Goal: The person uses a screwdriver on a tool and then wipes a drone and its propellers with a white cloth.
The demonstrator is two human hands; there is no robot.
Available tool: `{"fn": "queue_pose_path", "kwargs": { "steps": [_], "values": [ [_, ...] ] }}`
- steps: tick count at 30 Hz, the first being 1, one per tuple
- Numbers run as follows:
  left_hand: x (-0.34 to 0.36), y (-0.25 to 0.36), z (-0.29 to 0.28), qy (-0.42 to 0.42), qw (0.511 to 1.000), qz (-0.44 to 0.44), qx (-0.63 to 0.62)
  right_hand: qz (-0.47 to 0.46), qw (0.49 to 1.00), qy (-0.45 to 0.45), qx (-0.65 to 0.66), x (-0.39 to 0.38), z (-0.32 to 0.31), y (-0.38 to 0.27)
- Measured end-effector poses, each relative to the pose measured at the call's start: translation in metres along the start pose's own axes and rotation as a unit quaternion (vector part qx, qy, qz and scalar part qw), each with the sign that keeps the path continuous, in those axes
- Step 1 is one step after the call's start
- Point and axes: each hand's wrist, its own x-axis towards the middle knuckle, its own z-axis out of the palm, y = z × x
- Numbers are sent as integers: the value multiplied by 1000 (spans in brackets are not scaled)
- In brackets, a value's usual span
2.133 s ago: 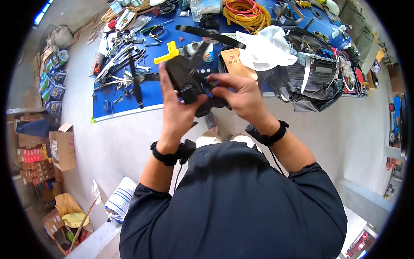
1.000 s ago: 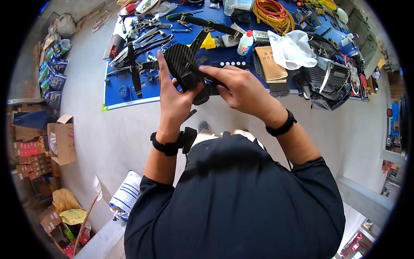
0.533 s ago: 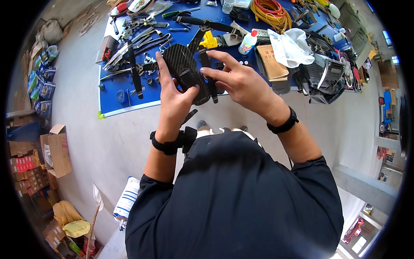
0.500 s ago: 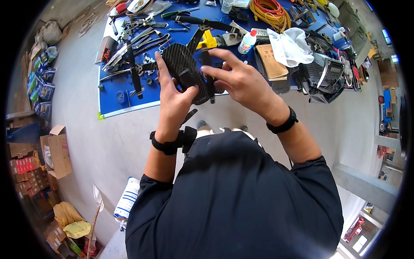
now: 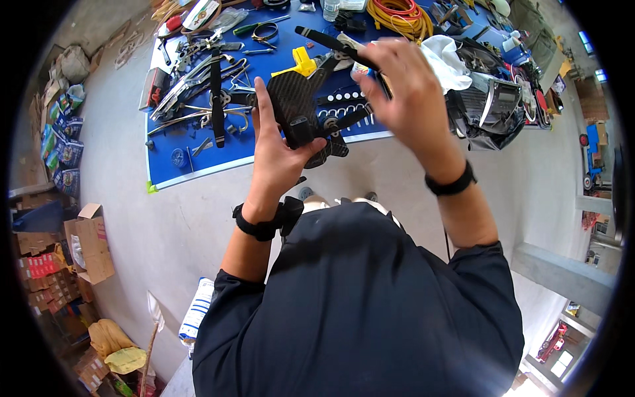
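Note:
A drone [image 5: 291, 99] with a dark carbon-fibre-patterned body is held above the near part of the worktable. My left hand [image 5: 274, 162] grips its near end, with the index finger stretched along the left side and the thumb on the near right. One propeller [image 5: 217, 102] juts out to the left, and another propeller [image 5: 350, 119] sticks out on the near right. My right hand [image 5: 413, 92] is beside the far-right propeller [image 5: 327, 41], thumb and fingers apart around its right end. Motion blurs these fingers; whether they touch the blade is unclear.
The blue-topped worktable [image 5: 231, 155] carries metal tools [image 5: 188, 86], a yellow tool [image 5: 301, 63], a coiled yellow hose [image 5: 397, 20], a white plastic bag [image 5: 443, 63] and a black case [image 5: 486, 112]. Cardboard boxes [image 5: 90, 245] stand on the floor at left.
The drone and my left hand have shifted right and turned a little. My right hand has moved from the near-right propeller outward to the far-right one.

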Motion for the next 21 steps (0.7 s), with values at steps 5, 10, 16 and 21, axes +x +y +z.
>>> {"fn": "queue_pose_path", "kwargs": {
  "steps": [5, 10, 16, 21],
  "values": [
    [-6, 15, 18, -23, 999, -1, -31, 135, 965, -155, 165, 5, -15, 34],
    [-7, 13, 26, -4, 996, 39, 86, 131, 963, -193, 137, -9, -25, 36],
    [-14, 13, 35, -8, 999, 3, 39, 54, 949, -257, 176, -29, -33, 47],
    [-9, 32, 37, 15, 987, 70, 145, 57, 928, -305, 208, -46, -34, 44]
  ]
}}
